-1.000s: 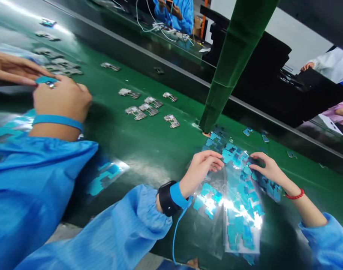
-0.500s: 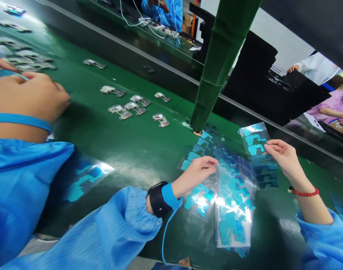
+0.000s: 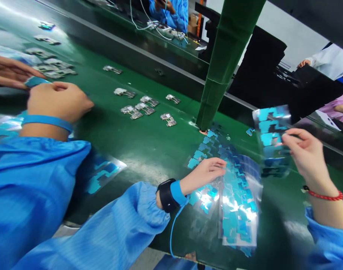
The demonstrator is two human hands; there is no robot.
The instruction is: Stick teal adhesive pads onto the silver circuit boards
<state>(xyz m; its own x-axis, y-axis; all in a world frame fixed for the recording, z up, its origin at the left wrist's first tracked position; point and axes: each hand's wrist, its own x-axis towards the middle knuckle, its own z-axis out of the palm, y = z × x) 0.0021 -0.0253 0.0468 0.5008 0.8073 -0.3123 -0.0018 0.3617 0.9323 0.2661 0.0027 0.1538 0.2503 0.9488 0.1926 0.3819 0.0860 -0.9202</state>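
Where the green tabletop (image 3: 98, 129) stretches well left of the green post (image 3: 215, 71), a co-worker's hands (image 3: 57, 101) pinch a small blue piece (image 3: 38, 81), and a blue wristband (image 3: 47, 122) circles the wrist nearer the post. Metallic circuit boards (image 3: 129, 110) lie scattered between those hands and the post, and a clear sheet with blue cutouts (image 3: 102, 178) rests on the near side of them. Just on the near side of the post's foot, the person's left hand (image 3: 203, 174), wearing a black wrist device (image 3: 168, 195) and a blue strap (image 3: 178, 193), has its fingers nearly together at the upper edge of a pile of film sheets (image 3: 239, 221); whether they grip a sheet, I cannot tell. That pile spreads from beside the post's foot toward the near table edge. A small blue-topped part (image 3: 250, 131) lies right of the post. Farther right of it, the right hand (image 3: 305, 152) pinches a clear film sheet (image 3: 268, 138) by its side edge, thumb against fingers, raised above the tabletop; a red bracelet (image 3: 326, 195) circles that wrist.
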